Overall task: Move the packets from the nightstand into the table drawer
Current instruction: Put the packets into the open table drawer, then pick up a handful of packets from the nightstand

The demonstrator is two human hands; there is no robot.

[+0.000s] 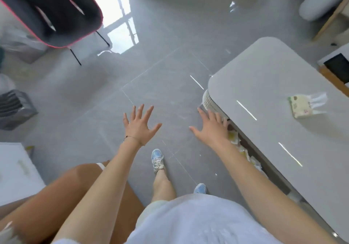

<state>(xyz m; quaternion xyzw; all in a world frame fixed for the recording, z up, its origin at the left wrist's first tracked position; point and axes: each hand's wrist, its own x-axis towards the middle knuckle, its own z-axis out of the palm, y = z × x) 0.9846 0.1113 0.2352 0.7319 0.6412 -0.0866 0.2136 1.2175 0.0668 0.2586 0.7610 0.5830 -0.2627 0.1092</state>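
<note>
both hands are empty and spread wide: the left hand [138, 126] hangs over the bare floor [151, 74], while the right hand [211, 128] is just beside the edge of the worktop [264, 77], fingertips near the far end of the drawer [272, 174]; whether they touch it we cannot tell. the drawer shows only as a narrow dark slot under the worktop's edge, and we judge that to be the main risk. the packets [234, 138] inside it crowd the gap and some poke up at the rim, so pushing the drawer shut could crumple or jam them, and feeding more through so slim an opening could send one to the floor. a fingertip could get nipped with the hand this close. one packet [302, 107] lies apart on top of the worktop, not in the drawer, and could be forgotten. the packets look small, flat and soft, pale cream with a little printed pattern; the one on the worktop has clear crinkly wrap trailing off one end.
</note>
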